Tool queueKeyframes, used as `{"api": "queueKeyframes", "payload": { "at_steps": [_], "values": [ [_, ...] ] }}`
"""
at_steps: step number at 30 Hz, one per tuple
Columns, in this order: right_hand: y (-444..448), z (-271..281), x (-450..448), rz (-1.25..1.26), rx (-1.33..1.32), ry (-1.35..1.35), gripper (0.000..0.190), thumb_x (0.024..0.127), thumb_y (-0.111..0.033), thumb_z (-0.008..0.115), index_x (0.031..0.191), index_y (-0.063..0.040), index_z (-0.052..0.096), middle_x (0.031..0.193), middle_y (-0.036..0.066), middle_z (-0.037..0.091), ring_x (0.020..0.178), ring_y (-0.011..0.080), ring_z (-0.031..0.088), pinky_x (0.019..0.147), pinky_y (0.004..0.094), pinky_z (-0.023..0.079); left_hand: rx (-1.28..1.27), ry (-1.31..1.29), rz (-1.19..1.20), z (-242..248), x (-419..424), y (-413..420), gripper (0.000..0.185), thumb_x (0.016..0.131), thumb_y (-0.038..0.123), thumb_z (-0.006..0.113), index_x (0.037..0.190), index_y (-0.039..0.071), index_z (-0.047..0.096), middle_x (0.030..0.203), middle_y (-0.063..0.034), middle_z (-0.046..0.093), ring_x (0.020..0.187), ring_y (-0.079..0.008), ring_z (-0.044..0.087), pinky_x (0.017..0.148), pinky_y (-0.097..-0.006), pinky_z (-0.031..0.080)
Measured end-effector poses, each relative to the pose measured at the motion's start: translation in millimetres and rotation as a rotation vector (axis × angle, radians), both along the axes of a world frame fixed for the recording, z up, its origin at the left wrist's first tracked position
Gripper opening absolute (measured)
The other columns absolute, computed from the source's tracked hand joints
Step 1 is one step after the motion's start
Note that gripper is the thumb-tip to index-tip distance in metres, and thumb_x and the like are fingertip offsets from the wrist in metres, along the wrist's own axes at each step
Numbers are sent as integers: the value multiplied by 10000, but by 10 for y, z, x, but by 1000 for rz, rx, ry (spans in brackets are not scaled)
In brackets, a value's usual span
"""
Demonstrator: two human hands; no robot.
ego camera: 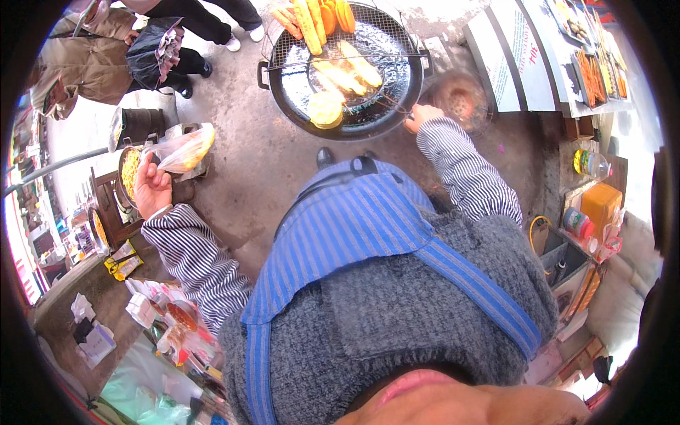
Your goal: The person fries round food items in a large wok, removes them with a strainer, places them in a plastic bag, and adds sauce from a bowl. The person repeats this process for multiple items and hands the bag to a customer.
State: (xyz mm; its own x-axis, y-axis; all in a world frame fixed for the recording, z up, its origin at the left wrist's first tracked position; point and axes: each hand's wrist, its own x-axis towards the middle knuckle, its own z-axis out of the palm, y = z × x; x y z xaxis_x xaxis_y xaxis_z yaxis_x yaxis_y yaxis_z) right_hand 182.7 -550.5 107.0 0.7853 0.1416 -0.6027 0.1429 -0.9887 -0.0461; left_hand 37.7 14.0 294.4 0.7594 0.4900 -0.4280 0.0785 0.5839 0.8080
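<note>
At the left my left hand point(152, 186) holds a clear plastic bag point(186, 150) with yellow-orange food in it, raised beside a pan of yellow food point(129, 172). My right hand point(422, 116) grips long thin metal tongs or sticks point(392, 101) that reach over a large black frying pan point(287, 101). Several pale long pieces of food point(360, 65) and a round yellow stack of food point(325, 110) lie in the bubbling oil. On the wire rack point(382, 26) across the pan's far side rest fried dough sticks point(308, 26) and orange round pieces point(336, 17).
Two people point(85, 58) stand at the upper left. A round coal stove point(461, 101) is right of the pan. Trays of skewers point(589, 79) lie on a metal-topped table at the upper right. An oil bottle point(591, 163) and a yellow container point(601, 210) stand at the right.
</note>
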Motion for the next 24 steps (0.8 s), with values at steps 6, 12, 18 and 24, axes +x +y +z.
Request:
{"api": "queueKeyframes", "payload": {
  "at_steps": [6, 12, 18, 24],
  "values": [
    [-4, 140, -51, 11, 75, 14, 470, 778, -438, 615, 1020, -35, 634, 994, 178, 660, 966, 301, 632, 834, 416, 491, 34, -7, -23, -14, -32, 10, 235, 912, 146, 573, 1095, -2, 561, 656, 37, 464, 526, -62, 370, 480, -223, 322],
    [-196, 40, 136, -144, 6, -10, 523, 792, -485, 565, 1056, -36, 611, 1065, 184, 637, 1023, 311, 602, 883, 434, 459, 26, -5, 10, -19, -101, 34, 228, 909, 131, 573, 1094, -1, 555, 657, 34, 461, 526, -64, 362, 481, -221, 318],
    [-109, -25, 279, -190, -10, 71, 556, 778, -464, 625, 1134, -36, 608, 1113, 184, 629, 1054, 299, 603, 903, 399, 472, 24, 0, 16, -4, -123, 9, 229, 909, 124, 573, 1094, -9, 556, 660, 31, 459, 526, -67, 359, 481, -223, 317],
    [-33, 74, 94, -29, 10, -8, 502, 787, -464, 626, 1068, -47, 620, 1023, 177, 654, 980, 301, 628, 852, 407, 484, 39, 0, 25, 20, -154, -8, 236, 913, 133, 569, 1100, -11, 561, 659, 32, 457, 526, -67, 356, 483, -225, 316]
  ]
}}
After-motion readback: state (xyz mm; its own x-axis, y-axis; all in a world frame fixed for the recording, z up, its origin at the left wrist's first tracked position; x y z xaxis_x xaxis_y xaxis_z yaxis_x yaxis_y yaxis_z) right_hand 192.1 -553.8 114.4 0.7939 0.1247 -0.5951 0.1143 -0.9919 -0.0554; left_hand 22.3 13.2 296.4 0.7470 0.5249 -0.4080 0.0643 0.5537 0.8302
